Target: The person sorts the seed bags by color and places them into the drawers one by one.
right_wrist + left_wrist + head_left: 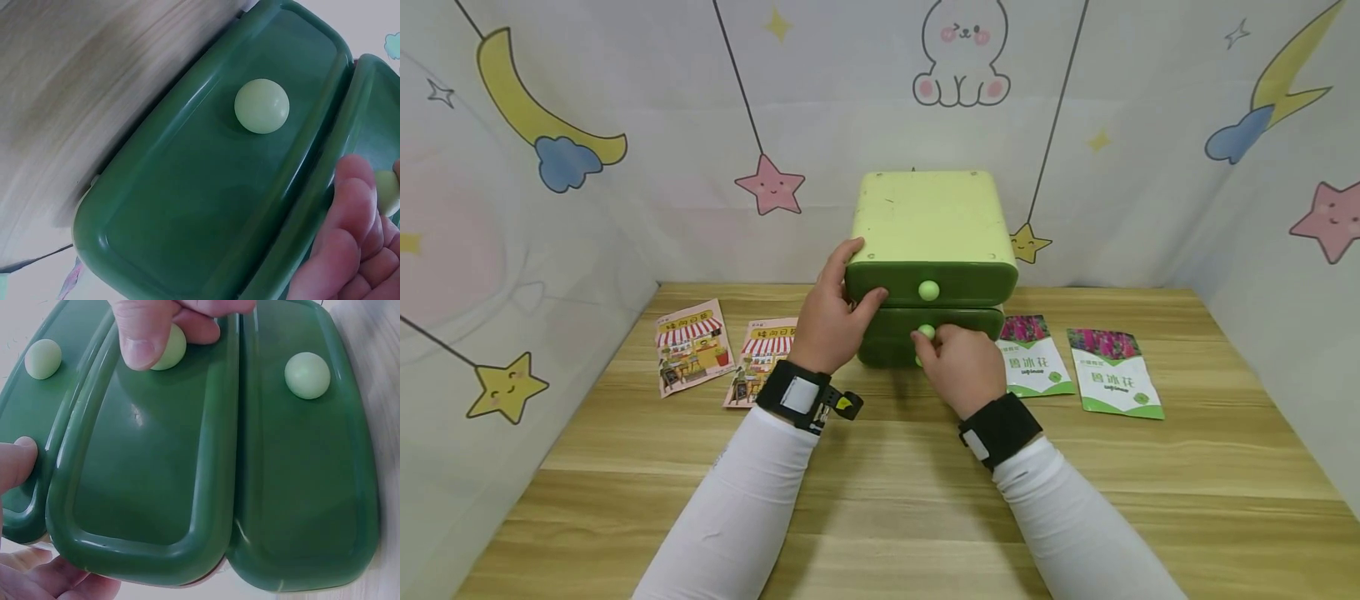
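A small drawer cabinet (932, 218) with a pale green body and three dark green drawer fronts stands on the table. My left hand (831, 325) holds its left side, the thumb against the top drawer (28, 406) and the other fingers along the side. With thumb and fingers, my right hand (966, 367) pinches the round knob (172, 350) of the middle drawer (137, 475). That drawer stands slightly forward of its neighbours. Below it, the bottom drawer (187, 200) has its own pale knob (262, 106), which no hand touches.
Two pink seed packets, one at the far left (694, 350) and one by my left wrist (752, 367), lie on the table (895, 517). Right of the cabinet lie two white-and-green packets (1037, 358) (1116, 375). A printed cloth wall (850, 108) rises behind.
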{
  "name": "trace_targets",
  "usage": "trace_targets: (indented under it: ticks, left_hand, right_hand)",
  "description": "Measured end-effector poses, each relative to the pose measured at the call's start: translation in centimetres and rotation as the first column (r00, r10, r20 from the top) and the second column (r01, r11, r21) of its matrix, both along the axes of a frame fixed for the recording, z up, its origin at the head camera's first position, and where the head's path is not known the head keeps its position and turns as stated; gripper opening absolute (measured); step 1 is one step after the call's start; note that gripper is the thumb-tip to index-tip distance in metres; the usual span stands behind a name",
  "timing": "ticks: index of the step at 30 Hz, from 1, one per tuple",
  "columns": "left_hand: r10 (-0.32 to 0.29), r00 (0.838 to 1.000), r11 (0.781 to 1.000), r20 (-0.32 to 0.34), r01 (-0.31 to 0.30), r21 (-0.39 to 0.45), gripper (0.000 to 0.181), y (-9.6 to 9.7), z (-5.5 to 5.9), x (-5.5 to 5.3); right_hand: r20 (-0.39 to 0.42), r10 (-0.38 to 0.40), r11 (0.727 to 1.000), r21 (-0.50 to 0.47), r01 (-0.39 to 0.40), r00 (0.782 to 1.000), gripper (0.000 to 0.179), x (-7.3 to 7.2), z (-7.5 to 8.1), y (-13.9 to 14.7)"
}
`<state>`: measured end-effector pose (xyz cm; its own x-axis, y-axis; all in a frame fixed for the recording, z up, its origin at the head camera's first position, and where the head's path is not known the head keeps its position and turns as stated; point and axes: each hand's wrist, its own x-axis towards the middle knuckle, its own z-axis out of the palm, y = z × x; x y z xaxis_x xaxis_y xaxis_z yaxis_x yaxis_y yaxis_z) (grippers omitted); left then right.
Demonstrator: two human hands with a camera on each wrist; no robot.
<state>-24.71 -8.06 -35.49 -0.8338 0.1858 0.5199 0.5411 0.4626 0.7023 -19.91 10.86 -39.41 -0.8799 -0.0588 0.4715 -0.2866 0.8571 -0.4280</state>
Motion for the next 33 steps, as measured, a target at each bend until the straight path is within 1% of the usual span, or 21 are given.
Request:
trace_targets:
  ticks: [13,23,33]
  left_hand:
    - [0.016,1.0,1.0,-0.01,-0.016,-0.014,0.065,0.1,0.0,-0.1]
    - [0.025,1.0,0.999,-0.013,-0.025,-0.025,0.065,0.1,0.0,0.0]
    - [0.022,1.0,0.999,-0.014,-0.022,-0.029,0.065,0.0,-0.1,-0.1]
  right_hand:
    - [-0.031,0.009,1.0,-0.007,-0.009,0.999,0.047,0.2,-0.1,0.0]
    - [-0.053,0.02,1.0,0.01,-0.02,0.998,0.047,0.5,-0.1,0.1]
    - [-0.038,0.024,1.0,0.015,-0.023,0.999,0.048,1.1,0.0,0.0]
